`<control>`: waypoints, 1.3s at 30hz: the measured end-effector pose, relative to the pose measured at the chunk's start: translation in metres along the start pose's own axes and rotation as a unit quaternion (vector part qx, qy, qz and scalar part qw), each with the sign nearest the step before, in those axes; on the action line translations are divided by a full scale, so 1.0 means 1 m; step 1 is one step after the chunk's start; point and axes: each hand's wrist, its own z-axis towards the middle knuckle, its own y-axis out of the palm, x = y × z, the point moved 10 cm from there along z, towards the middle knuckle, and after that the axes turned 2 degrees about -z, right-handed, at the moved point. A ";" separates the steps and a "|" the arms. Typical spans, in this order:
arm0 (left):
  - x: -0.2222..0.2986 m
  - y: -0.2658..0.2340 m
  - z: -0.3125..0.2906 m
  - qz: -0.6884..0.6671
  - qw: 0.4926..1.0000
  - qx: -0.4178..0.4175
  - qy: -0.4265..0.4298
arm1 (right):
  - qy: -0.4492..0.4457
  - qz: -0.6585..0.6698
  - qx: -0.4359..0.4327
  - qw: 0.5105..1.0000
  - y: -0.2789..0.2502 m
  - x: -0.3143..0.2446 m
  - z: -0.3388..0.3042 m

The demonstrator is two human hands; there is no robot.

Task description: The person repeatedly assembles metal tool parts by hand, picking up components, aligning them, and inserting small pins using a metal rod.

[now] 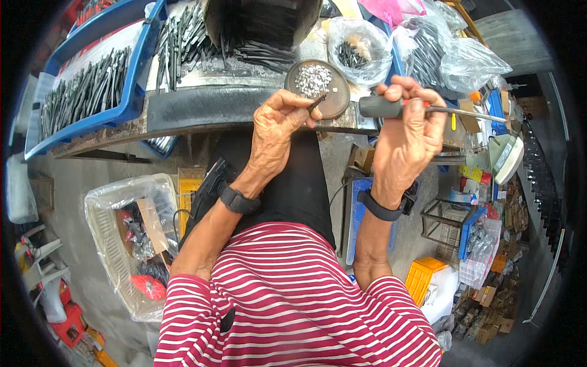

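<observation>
Left hand (273, 136) has thumb and fingers pinched on a small dark strip (317, 101) right over the near side of the round dish (341, 101) of silvery bits (313, 80) — looks light and stiffish to me, so a fingertip pinch near one end should do. Right hand (408, 140) is curled around the screwdriver (380, 107), shaft pointing right — probably the heavier thing, best held by that chunky handle.

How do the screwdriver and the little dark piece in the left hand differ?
Build: the screwdriver has a thick handle and metal shaft; the dark piece, partly hidden, looks slim.
Pose: the screwdriver lies nearly level, shaft pointing right; the dark piece slants.
Hold: the right hand grips the screwdriver; the left hand pinches the dark piece.
Shared: both are held.
</observation>
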 end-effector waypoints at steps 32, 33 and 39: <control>-0.005 -0.018 -0.019 0.112 0.977 0.116 -0.138 | 0.048 -0.602 -0.225 0.764 -0.011 0.092 -0.024; -0.005 -0.018 -0.019 0.111 0.978 0.114 -0.137 | 0.041 -0.607 -0.237 0.757 -0.009 0.093 -0.024; -0.005 -0.019 -0.020 0.099 0.979 0.118 -0.135 | 0.025 -0.605 -0.265 0.751 -0.001 0.083 -0.034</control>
